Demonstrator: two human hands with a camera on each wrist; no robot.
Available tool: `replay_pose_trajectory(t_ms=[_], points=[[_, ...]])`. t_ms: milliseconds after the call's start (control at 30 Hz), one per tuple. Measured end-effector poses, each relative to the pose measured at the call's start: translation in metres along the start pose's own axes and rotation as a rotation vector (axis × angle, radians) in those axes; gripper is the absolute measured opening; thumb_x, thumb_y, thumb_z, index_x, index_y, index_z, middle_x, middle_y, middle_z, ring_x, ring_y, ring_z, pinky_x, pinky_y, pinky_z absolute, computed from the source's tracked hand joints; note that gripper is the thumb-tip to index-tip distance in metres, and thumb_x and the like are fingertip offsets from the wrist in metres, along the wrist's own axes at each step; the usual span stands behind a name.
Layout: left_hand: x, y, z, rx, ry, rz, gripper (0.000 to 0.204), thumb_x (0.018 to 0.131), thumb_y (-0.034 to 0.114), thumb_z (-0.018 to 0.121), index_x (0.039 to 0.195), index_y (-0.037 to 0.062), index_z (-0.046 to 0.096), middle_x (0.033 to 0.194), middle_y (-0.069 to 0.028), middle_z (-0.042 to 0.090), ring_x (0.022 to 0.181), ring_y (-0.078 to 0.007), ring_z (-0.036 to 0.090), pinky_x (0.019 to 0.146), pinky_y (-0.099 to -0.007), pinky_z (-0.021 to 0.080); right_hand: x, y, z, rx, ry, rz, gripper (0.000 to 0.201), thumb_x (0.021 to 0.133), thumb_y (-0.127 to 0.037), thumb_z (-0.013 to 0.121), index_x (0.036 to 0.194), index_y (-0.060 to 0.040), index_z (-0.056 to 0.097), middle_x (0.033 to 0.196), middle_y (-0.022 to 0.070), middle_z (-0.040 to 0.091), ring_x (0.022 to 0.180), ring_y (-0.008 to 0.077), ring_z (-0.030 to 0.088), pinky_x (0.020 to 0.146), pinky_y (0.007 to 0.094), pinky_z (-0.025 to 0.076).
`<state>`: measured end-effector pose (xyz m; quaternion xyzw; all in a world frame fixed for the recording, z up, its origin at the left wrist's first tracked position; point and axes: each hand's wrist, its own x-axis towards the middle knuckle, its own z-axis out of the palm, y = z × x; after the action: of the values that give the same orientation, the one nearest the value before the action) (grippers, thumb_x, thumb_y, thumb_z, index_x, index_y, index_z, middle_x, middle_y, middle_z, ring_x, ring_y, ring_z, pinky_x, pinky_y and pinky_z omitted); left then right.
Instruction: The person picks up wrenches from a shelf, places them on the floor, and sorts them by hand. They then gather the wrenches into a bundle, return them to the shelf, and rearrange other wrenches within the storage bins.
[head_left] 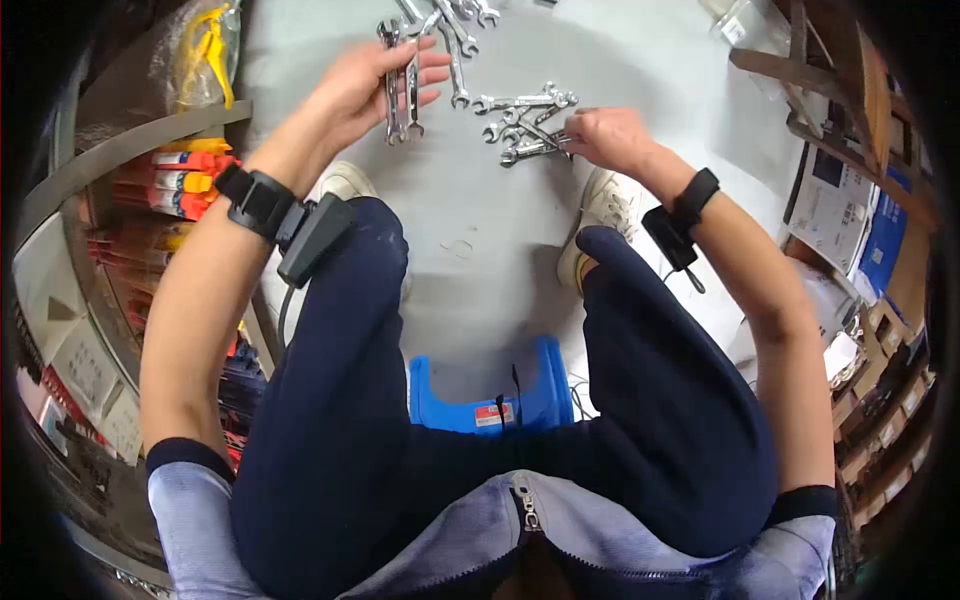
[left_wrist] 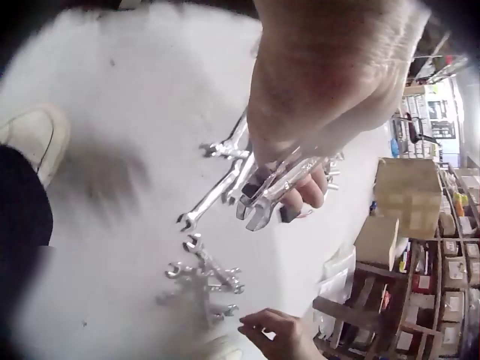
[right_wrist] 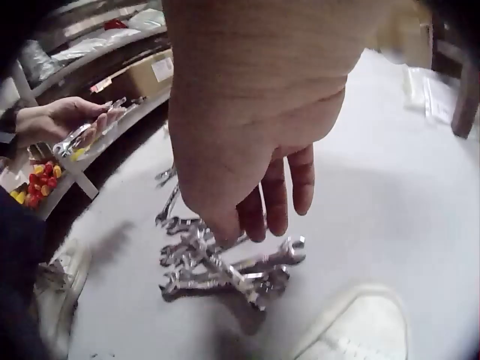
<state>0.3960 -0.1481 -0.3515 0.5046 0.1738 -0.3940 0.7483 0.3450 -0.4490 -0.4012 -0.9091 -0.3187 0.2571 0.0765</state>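
My left hand [head_left: 365, 88] is turned palm up and holds several silver wrenches [head_left: 392, 85] under its thumb, fingers spread beneath them. In the left wrist view, the jaw ends of the held wrenches [left_wrist: 264, 202] stick out past the hand. A crossed pile of wrenches [head_left: 525, 125] lies on the pale floor between the hands. At the right end of that pile is my right hand [head_left: 607, 138]. The right wrist view shows its bent fingers [right_wrist: 276, 202] pointing down just above the piled wrenches [right_wrist: 217, 266], with no wrench visibly gripped; the thumb side partly hides the pile.
More wrenches [head_left: 455, 45] lie on the floor beyond the left hand. Shoes [head_left: 605, 205] flank the floor area, and a blue stool [head_left: 450, 412] is between the legs. Shelving with packaged goods [head_left: 185, 180] stands left; wooden racks [head_left: 800, 75] and boxes are on the right.
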Motion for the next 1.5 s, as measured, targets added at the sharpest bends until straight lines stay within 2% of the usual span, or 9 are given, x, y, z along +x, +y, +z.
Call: replay_pose_trajectory(t_ms=[267, 433, 500, 633, 733, 800, 900, 1167, 1500], points=[[-0.014, -0.061, -0.029, -0.372, 0.111, -0.132, 0.033, 0.089, 0.015, 0.043, 0.117, -0.0016, 0.038, 0.111, -0.0189, 0.05, 0.098, -0.0236, 0.054, 0.082, -0.0379, 0.049, 0.017, -0.022, 0.03, 0.119, 0.111, 0.207, 0.015, 0.072, -0.021, 0.06, 0.076, -0.0066, 0.057, 0.08, 0.0106, 0.058, 0.074, 0.0268, 0.059, 0.063, 0.037, 0.048], [-0.003, -0.065, -0.031, -0.324, 0.07, -0.115, 0.036, 0.087, 0.014, 0.047, 0.118, -0.001, 0.036, 0.11, -0.0173, 0.049, 0.098, -0.0231, 0.054, 0.083, -0.0381, 0.048, 0.013, -0.024, 0.03, 0.275, 0.059, 0.333, 0.014, 0.071, -0.018, 0.057, 0.077, -0.0054, 0.056, 0.083, 0.0128, 0.058, 0.075, 0.0296, 0.058, 0.065, 0.0395, 0.047], [0.0, -0.066, -0.026, -0.318, 0.052, -0.124, 0.036, 0.086, 0.014, 0.049, 0.116, -0.0007, 0.037, 0.11, -0.0166, 0.05, 0.098, -0.0226, 0.054, 0.084, -0.0381, 0.047, 0.01, -0.024, 0.032, 0.312, 0.133, 0.309, 0.014, 0.07, -0.017, 0.056, 0.077, -0.005, 0.055, 0.081, 0.0128, 0.058, 0.076, 0.0301, 0.058, 0.065, 0.0403, 0.046], [0.003, -0.062, -0.013, -0.303, 0.046, -0.162, 0.035, 0.085, 0.013, 0.051, 0.115, 0.0009, 0.039, 0.109, -0.0162, 0.051, 0.099, -0.0225, 0.053, 0.084, -0.0382, 0.047, 0.012, -0.02, 0.026, 0.319, 0.07, 0.281, 0.016, 0.07, -0.019, 0.057, 0.078, -0.0053, 0.055, 0.073, 0.0128, 0.059, 0.074, 0.0311, 0.058, 0.064, 0.0413, 0.045], [0.007, -0.057, -0.007, -0.277, 0.04, -0.159, 0.038, 0.084, 0.014, 0.053, 0.116, 0.0007, 0.039, 0.11, -0.0151, 0.051, 0.1, -0.0216, 0.053, 0.084, -0.0371, 0.047, 0.019, -0.022, 0.01, 0.56, 0.032, 0.381, 0.017, 0.071, -0.02, 0.06, 0.077, -0.004, 0.055, 0.066, 0.01, 0.058, 0.063, 0.0241, 0.058, 0.057, 0.0344, 0.045], [0.01, -0.052, -0.002, -0.255, 0.035, -0.162, 0.039, 0.084, 0.014, 0.053, 0.117, 0.0006, 0.038, 0.11, -0.0146, 0.051, 0.1, -0.0211, 0.053, 0.084, -0.0365, 0.047, 0.031, -0.023, 0.0, 1.241, -0.112, 0.381, 0.016, 0.074, -0.017, 0.063, 0.075, -0.003, 0.055, 0.06, 0.0033, 0.054, 0.054, 0.0127, 0.053, 0.051, 0.0255, 0.041], [0.016, -0.048, 0.006, -0.255, -0.014, -0.144, 0.038, 0.084, 0.013, 0.053, 0.117, 0.0002, 0.039, 0.11, -0.0134, 0.052, 0.1, -0.0202, 0.053, 0.083, -0.0347, 0.047, 0.039, -0.042, -0.036, 1.536, -0.138, 0.447, 0.014, 0.076, -0.014, 0.062, 0.074, -0.0029, 0.054, 0.06, -0.0009, 0.052, 0.053, 0.0059, 0.047, 0.049, 0.0202, 0.038], [0.017, -0.052, 0.016, -0.387, -0.146, -0.086, 0.034, 0.083, 0.01, 0.053, 0.114, -0.0011, 0.043, 0.11, -0.0128, 0.052, 0.099, -0.02, 0.054, 0.087, -0.0329, 0.045, 0.051, -0.061, -0.036, 1.661, -0.129, 0.489, 0.01, 0.077, -0.01, 0.061, 0.078, -0.0009, 0.057, 0.061, 0.0001, 0.053, 0.051, 0.0067, 0.048, 0.047, 0.0204, 0.039], [0.014, -0.061, 0.021, -0.403, -0.098, -0.061, 0.035, 0.083, 0.011, 0.053, 0.114, -0.0002, 0.043, 0.111, -0.0117, 0.052, 0.1, -0.0193, 0.053, 0.088, -0.0338, 0.043, 0.046, -0.069, -0.028, 1.734, -0.031, 0.545, 0.009, 0.076, -0.008, 0.062, 0.078, 0.0008, 0.063, 0.06, -0.0001, 0.054, 0.05, 0.0057, 0.045, 0.044, 0.0197, 0.035]])
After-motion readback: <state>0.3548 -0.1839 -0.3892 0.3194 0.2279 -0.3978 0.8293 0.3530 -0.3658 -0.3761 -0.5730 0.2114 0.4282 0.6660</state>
